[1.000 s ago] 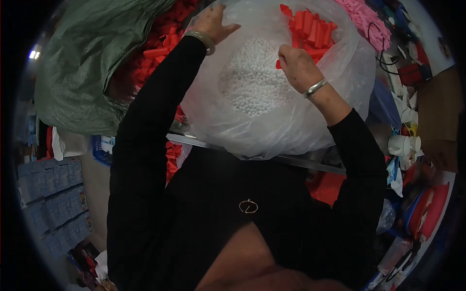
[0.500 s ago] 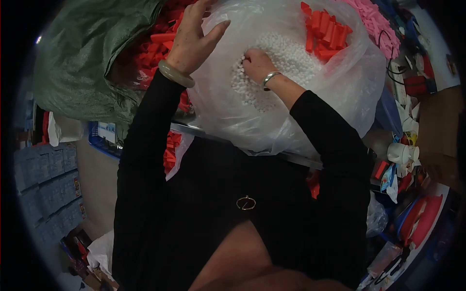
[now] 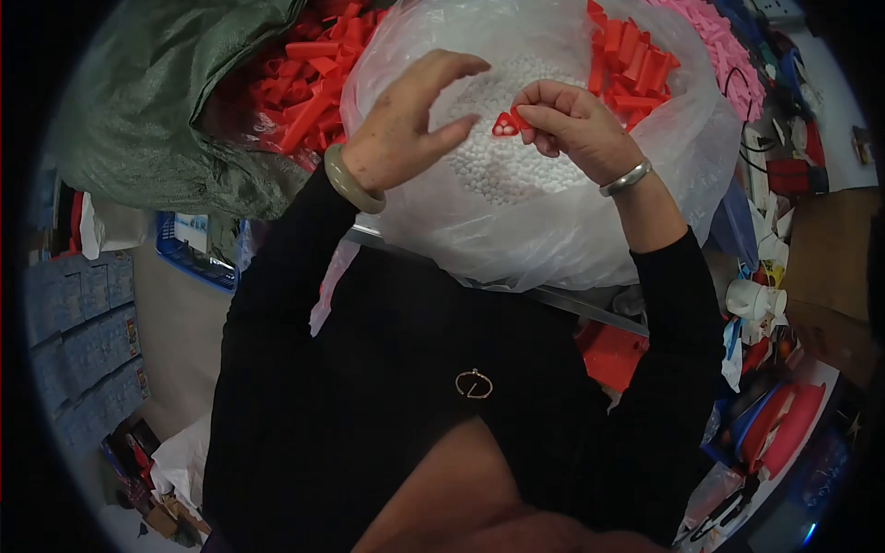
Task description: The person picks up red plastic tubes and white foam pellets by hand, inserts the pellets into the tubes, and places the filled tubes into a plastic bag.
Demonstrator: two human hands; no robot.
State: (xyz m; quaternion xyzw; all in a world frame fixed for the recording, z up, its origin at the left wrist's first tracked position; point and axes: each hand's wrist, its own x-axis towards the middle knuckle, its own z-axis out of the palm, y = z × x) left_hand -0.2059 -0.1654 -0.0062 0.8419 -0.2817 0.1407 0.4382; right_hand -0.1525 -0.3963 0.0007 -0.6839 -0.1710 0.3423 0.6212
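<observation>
My right hand point(image 3: 581, 129) pinches a small red triangular tube point(image 3: 504, 123), whose end facing me shows white balls inside. It hangs over a heap of small white balls point(image 3: 498, 170) in a clear plastic bag point(image 3: 419, 235). My left hand point(image 3: 410, 120) is open, thumb and fingers apart with nothing between them, at the left side of the bag and a little away from the tube. More red tubes point(image 3: 634, 60) lie on the bag's right side, behind my right hand.
A green woven sack point(image 3: 147, 120) at the left holds many red tubes point(image 3: 318, 83). Pink pieces point(image 3: 714, 46) lie at the back right. A white cup-like item point(image 3: 756, 300) and a cardboard box point(image 3: 830, 267) stand at the right. A blue basket point(image 3: 189, 263) sits lower left.
My right hand has come up out of the white balls and now pinches a red tube. My left hand has moved down and right, closer to it, still open.
</observation>
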